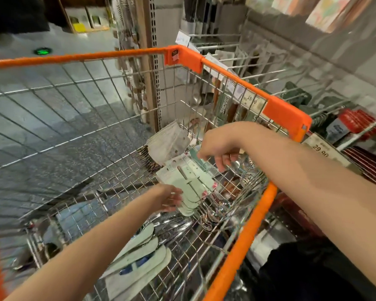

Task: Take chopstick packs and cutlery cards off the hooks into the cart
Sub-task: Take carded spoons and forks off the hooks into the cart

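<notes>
Both my hands reach down into the wire cart (243, 240), which has orange rims. My left hand (168, 198) touches the near edge of a fan of pale green cutlery cards (187, 181) with its fingers spread; steel spoons (213, 211) show below them. My right hand (217, 146) hangs just above the far end of those cards with loosely curled fingers and holds nothing. A stack of white chopstick packs (168, 142) leans on the cart's far wall. More pale cards (139, 257) lie on the cart floor near me.
Display hooks (258, 72) jut out from the shelf wall on the right, several of them bare. Red packs (356, 120) and a price tag reading 29.90 (321, 148) hang by the cart's right rim. A perforated shelf upright (152, 61) stands behind the cart. Grey floor lies to the left.
</notes>
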### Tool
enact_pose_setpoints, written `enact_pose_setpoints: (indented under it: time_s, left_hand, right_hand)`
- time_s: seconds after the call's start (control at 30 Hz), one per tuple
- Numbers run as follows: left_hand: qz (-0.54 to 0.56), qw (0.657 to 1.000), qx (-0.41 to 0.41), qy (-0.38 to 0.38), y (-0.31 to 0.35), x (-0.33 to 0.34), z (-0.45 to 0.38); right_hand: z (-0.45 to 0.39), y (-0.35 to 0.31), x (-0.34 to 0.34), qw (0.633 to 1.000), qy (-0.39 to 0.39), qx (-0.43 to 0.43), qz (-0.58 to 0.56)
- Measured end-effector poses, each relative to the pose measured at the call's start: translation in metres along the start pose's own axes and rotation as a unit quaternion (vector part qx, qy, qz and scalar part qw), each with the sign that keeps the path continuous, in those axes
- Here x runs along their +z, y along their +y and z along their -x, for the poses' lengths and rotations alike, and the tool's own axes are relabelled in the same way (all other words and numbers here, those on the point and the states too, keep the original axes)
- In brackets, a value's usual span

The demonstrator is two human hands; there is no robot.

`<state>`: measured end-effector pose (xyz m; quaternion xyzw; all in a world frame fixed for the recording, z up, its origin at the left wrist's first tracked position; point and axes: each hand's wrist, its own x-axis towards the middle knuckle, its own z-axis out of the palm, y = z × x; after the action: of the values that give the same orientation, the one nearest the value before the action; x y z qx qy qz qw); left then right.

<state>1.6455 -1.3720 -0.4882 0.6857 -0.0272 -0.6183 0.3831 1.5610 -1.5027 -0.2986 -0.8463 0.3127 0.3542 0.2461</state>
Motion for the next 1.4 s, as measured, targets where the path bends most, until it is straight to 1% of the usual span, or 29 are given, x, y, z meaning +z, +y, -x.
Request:
enact_pose_setpoints:
  time_s: [0.1, 0.27, 0.43, 0.63, 0.83, 0.93, 1.0, 1.07, 1.17, 1.27, 1.4]
  left_hand:
    - [0.017, 1.000, -0.010, -0.021, 0.003, 0.009, -0.001]
    - [0.046, 0.999, -0.013, -0.013, 0.003, 0.014, -0.008]
    - [-0.019, 0.999, -0.028, -0.008, 0.004, 0.008, -0.010]
    - [-0.078, 0.995, -0.035, 0.052, 0.008, -0.003, -0.006]
    - [-0.059, 0.997, 0.014, 0.054, 0.007, -0.003, -0.010]
    - [-0.011, 0.998, 0.047, 0.037, 0.005, 0.003, -0.012]
    - [-0.005, 0.998, 0.060, 0.027, 0.007, 0.009, -0.014]
    - [-0.025, 0.998, 0.058, 0.026, 0.013, 0.017, -0.018]
    - [-0.067, 0.995, 0.053, 0.044, 0.021, 0.025, -0.022]
    - [-0.096, 0.992, 0.062, 0.053, 0.023, 0.028, -0.025]
    - [-0.187, 0.974, 0.093, 0.085, 0.024, 0.035, -0.030]
  right_hand:
    - [0.000, -0.001, -0.002, 1.000, 0.001, -0.002, -0.007]
    - [-0.001, 0.001, -0.003, 1.000, -0.011, 0.006, -0.012]
    - [-0.001, 0.002, -0.005, 1.000, -0.011, 0.011, -0.004]
    - [-0.001, 0.003, -0.006, 1.000, -0.009, 0.008, -0.002]
    - [-0.003, 0.002, -0.005, 1.000, -0.013, 0.013, 0.011]
    - [-0.006, 0.003, -0.005, 1.000, -0.016, 0.018, 0.015]
    - [-0.006, 0.004, -0.005, 1.000, -0.015, 0.020, 0.018]
    - [-0.005, 0.003, -0.005, 0.999, -0.016, 0.021, 0.019]
    - [-0.005, 0.003, -0.004, 0.999, -0.020, 0.023, 0.018]
    - [-0.005, 0.003, -0.004, 0.999, -0.021, 0.024, 0.013]
    - [-0.004, 0.003, -0.005, 0.999, -0.021, 0.022, 0.011]
